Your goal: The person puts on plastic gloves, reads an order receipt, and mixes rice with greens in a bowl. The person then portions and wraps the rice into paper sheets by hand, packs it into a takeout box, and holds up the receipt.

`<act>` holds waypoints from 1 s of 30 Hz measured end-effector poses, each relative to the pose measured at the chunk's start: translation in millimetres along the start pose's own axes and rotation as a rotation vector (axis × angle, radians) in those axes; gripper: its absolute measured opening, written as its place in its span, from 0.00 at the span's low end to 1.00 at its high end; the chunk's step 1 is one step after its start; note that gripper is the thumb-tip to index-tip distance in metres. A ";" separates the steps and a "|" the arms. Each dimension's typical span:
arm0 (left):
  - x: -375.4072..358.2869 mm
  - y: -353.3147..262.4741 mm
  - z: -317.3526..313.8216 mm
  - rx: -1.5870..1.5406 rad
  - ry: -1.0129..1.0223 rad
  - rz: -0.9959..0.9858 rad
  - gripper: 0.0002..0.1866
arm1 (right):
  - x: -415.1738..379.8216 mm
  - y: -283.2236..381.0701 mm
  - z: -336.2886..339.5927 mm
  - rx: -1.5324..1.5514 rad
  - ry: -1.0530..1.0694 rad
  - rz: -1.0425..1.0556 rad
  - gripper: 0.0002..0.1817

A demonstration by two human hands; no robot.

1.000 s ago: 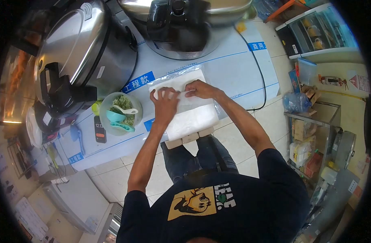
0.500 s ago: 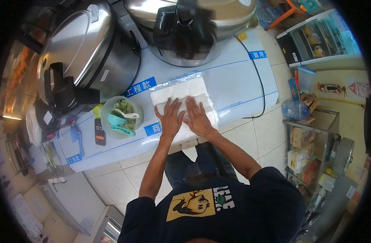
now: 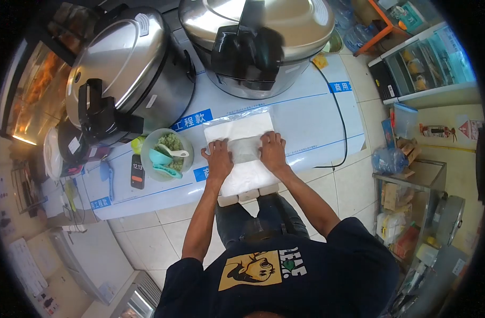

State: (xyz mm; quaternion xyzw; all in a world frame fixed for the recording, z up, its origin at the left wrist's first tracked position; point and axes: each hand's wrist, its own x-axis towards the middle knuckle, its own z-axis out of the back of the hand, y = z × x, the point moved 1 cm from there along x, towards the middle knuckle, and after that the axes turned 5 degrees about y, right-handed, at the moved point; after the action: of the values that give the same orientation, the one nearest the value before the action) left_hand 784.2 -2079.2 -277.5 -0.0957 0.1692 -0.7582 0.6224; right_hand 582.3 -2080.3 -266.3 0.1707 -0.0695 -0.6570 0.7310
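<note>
A flat white pack (image 3: 245,177) lies at the front edge of the table, with clear plastic film (image 3: 246,113) showing along its far side. Across its middle runs a greyish, see-through band (image 3: 244,150). My left hand (image 3: 219,160) rests at the left end of this band, its fingers curled down onto the pack. At the opposite end, my right hand (image 3: 274,152) grips the pack in the same way, fingers bent. My thumbs are partly hidden. Below the pack, several pale rounded ends (image 3: 248,196) jut past the table edge.
Two large steel cookers (image 3: 118,69) (image 3: 258,47) stand behind. To the left are a bowl of chopped greens (image 3: 171,139) with turquoise and white scoops, a phone (image 3: 137,172) and a blue spoon (image 3: 107,177). A black cable (image 3: 344,127) crosses the table's right side.
My hands have moved apart from the middle of the pack to its two sides, and the flat fingers have curled. The greyish band now shows between them. The view has shifted slightly.
</note>
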 end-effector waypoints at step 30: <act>-36.0 33.5 -4.6 -0.297 -0.015 -0.305 0.16 | -7.3 -37.6 6.1 0.096 0.154 0.619 0.09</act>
State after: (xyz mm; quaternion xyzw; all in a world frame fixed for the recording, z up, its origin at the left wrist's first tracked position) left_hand 820.6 -2049.1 -292.0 -0.2166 0.2580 -0.8096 0.4807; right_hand 544.2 -2077.0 -272.5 0.2251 -0.0935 -0.3845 0.8904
